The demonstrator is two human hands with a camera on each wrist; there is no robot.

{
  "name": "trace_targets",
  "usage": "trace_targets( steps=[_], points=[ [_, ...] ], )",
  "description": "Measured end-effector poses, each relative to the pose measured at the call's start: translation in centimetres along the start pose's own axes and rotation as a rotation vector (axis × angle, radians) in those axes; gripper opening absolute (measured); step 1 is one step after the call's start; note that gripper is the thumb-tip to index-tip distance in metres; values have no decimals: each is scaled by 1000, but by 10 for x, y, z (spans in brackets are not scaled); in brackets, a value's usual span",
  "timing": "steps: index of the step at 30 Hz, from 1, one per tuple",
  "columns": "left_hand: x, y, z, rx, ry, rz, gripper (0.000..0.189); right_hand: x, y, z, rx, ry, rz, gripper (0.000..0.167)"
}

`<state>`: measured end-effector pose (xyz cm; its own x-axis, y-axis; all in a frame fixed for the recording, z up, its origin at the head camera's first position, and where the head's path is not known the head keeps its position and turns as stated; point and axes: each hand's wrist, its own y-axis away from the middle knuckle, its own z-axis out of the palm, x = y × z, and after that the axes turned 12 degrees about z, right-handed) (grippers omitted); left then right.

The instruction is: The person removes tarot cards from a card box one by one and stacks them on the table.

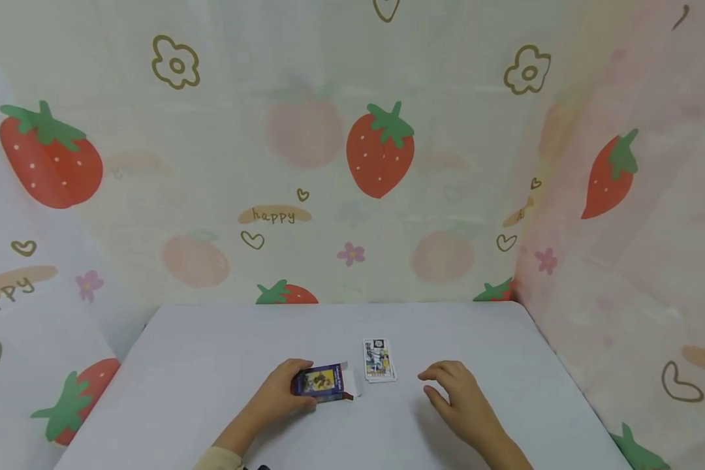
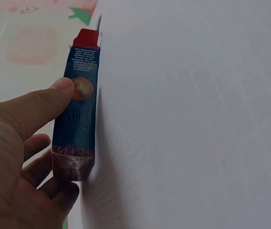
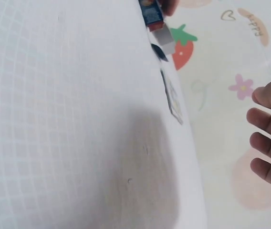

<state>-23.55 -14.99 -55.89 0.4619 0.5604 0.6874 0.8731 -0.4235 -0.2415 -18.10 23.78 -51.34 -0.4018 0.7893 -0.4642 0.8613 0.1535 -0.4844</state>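
Observation:
My left hand (image 1: 284,390) grips a dark blue card box (image 1: 323,381) by its closed end, with the thumb on its narrow side in the left wrist view. A picture panel shows on the box's top face, and its flaps stand open at the right end. Just beyond that end lies a small stack of picture cards (image 1: 378,360), face up on the white table. To the right of the cards my right hand (image 1: 459,398) hovers over the table, fingers loosely bent and holding nothing. The right wrist view shows its fingertips (image 3: 262,114) spread apart.
The white table (image 1: 223,346) ends at a back edge against a hanging curtain (image 1: 329,163) printed with strawberries, flowers and hearts. More of the same curtain closes in the left and right sides.

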Motion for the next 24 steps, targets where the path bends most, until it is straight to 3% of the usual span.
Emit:
trace_targets(
  steps=[12,24],
  points=[
    [17,8,-25,63,-53,-55,70,16,4,-8,13,55,-45,27],
    [29,34,-47,92,-118,-47,56,27,8,-10,18,73,-29,29]
  ],
)
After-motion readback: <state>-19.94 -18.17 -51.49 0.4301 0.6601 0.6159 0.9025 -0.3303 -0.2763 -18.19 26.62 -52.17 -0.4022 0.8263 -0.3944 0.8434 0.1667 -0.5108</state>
